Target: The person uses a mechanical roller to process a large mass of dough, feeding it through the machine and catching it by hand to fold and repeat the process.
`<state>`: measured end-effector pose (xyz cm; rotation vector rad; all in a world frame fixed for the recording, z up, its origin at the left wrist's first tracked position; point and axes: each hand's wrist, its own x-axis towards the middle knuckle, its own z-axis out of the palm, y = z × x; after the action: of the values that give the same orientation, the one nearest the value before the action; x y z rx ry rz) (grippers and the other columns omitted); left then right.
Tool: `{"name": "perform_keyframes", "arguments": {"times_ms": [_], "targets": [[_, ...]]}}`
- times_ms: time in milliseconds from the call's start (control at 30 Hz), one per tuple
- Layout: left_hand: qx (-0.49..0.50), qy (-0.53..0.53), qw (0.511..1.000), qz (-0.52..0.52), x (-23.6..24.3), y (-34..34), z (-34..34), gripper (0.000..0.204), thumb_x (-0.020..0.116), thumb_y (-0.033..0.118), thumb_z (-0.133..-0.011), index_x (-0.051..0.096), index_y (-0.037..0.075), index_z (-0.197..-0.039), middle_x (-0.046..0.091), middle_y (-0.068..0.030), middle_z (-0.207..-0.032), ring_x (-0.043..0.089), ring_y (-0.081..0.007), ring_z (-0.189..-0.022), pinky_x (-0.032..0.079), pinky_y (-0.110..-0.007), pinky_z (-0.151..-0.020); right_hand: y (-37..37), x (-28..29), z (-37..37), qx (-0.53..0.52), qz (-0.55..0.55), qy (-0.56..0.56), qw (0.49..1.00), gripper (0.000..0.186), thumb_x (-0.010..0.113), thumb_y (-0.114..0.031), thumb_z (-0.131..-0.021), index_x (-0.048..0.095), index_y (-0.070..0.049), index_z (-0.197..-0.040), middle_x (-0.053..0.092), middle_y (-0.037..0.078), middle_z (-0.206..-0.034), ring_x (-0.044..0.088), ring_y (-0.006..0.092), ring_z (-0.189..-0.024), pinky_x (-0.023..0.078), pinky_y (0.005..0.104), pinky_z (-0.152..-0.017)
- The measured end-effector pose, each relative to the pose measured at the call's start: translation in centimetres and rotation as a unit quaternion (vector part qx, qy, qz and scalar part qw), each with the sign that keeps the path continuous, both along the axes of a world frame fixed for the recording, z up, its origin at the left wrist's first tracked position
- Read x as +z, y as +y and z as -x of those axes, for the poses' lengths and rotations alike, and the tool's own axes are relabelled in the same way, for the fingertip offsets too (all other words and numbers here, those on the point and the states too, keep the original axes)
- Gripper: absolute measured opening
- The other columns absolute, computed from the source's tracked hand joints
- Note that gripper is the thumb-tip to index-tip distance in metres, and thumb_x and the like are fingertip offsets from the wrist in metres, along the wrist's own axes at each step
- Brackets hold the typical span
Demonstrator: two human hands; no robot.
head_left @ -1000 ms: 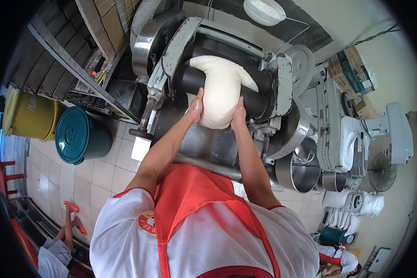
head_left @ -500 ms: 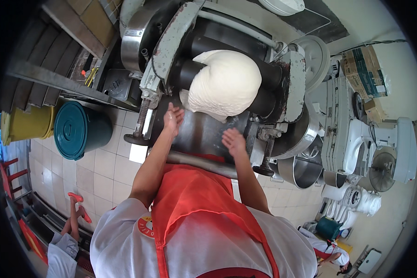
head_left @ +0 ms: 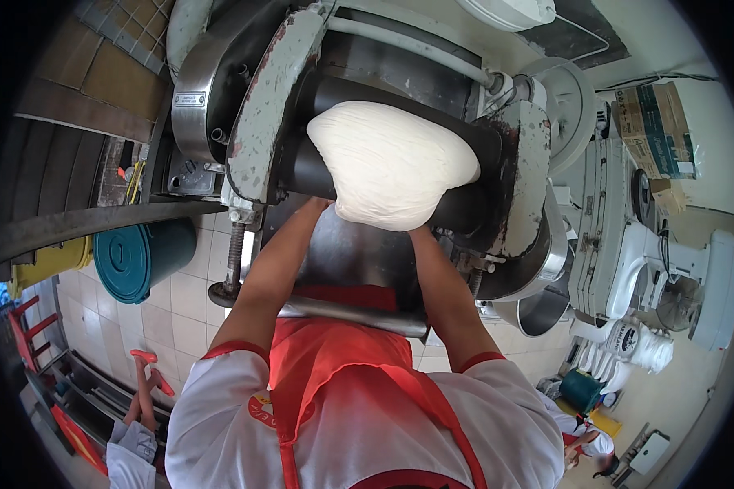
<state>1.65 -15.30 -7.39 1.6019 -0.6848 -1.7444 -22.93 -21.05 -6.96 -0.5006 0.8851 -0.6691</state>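
A worker in a red apron (head_left: 334, 383) supports a large mass of white dough (head_left: 391, 167) draped over the dark roller (head_left: 310, 175) of a dough machine, both hands tucked beneath its lower edge; whether their fingers grip cannot be told.

A worker in a white short-sleeved shirt (head_left: 220, 424) with a thin red band edging each sleeve cuff, worn beneath a red-orange apron (head_left: 334, 359) whose straps run up over both shoulders and whose bib covers the chest; a small round red and yellow emblem (head_left: 261, 410) sits on the shirt's left breast beside the strap, its detail too small to make out, and both forearms are bare below the sleeves
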Motion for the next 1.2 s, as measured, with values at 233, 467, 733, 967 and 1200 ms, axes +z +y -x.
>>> {"name": "perform_keyframes", "arguments": {"times_ms": [233,467,733,967,1200], "targets": [[-0.034,0.031,0.997,0.055,2.2,3.7,3.3,0.059,0.041,0.047,-0.093,0.040,0.006,-0.135,0.039,-0.0177,-0.138,0.041,-0.0281,-0.126,0.035,-0.042,-0.103,3.7,-1.0,0.0,0.061,0.089,0.002,0.994,0.052,0.039,-0.036,-0.098,0.033,-0.006,-0.140,0.043,0.011,-0.139,0.046,0.0256,-0.124,0.042,0.0440,-0.101],[0.146,0.212,0.965,-0.056,13.2,5.5,5.4,0.047,0.042,0.034,-0.095,0.055,-0.004,-0.120,0.057,-0.0178,-0.122,0.057,-0.0252,-0.110,0.046,-0.036,-0.093,6.8,8.5,-0.4,-0.030,0.064,0.026,0.997,0.051,0.044,-0.037,-0.096,0.043,0.001,-0.131,0.053,0.015,-0.128,0.054,0.0251,-0.115,0.044,0.0391,-0.098],[0.193,0.149,0.951,0.192,16.2,9.3,4.7,0.045,0.043,0.032,-0.097,0.051,-0.005,-0.121,0.058,-0.0143,-0.119,0.057,-0.0217,-0.107,0.040,-0.034,-0.098,8.6,19.5,-2.2,-0.120,0.150,-0.020,0.981,0.043,0.036,-0.030,-0.100,0.044,0.002,-0.128,0.051,0.014,-0.128,0.049,0.0219,-0.118,0.040,0.0352,-0.099],[0.370,0.188,0.886,0.209,20.1,16.0,1.8,0.052,0.053,0.033,-0.093,0.039,-0.001,-0.130,0.059,-0.0136,-0.117,0.054,-0.0223,-0.110,0.038,-0.034,-0.097,15.7,21.6,0.9,-0.231,0.436,0.356,0.793,0.042,0.057,-0.013,-0.090,0.044,-0.003,-0.128,0.048,0.008,-0.121,0.048,0.0168,-0.108,0.039,0.0325,-0.094],[0.382,0.165,0.902,-0.116,4.6,14.7,2.4,0.066,0.043,0.053,-0.091,0.029,0.012,-0.140,0.055,-0.0125,-0.121,0.051,-0.0235,-0.110,0.038,-0.040,-0.093,18.2,6.7,3.6,0.045,-0.083,0.289,0.953,0.057,0.050,-0.040,-0.092,0.034,-0.014,-0.140,0.035,0.007,-0.142,0.040,0.0291,-0.122,0.038,0.0472,-0.095]]}}
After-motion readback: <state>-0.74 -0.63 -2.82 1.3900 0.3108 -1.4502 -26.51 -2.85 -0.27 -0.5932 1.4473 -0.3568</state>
